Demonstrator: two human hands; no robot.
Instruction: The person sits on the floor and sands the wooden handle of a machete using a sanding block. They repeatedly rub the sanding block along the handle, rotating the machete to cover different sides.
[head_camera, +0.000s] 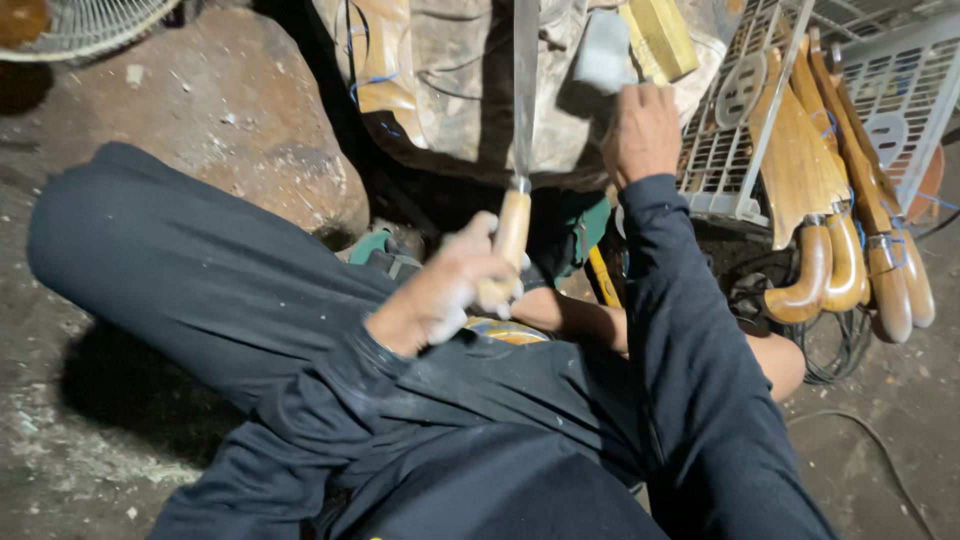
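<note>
- Head view: left hand (445, 290) has its grip clamped on the wooden handle (508, 245) of a long blade (525, 90) standing upright between the knees.
- Right hand (640, 130) has its grip closed around a pale block (603, 50) just beside the blade.
- Finished knives (840, 200) lean on a white rack (720, 170) at right.

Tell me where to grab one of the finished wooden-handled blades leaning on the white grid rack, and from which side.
Take a finished wooden-handled blade by its curved, hooked wooden handle end, coming from below, the side nearest the person. The handles hang free past the white grid rack, splayed enough to get fingers around, I'd judge, while the blade ends lie stacked against the rack and overlap one another.
</note>
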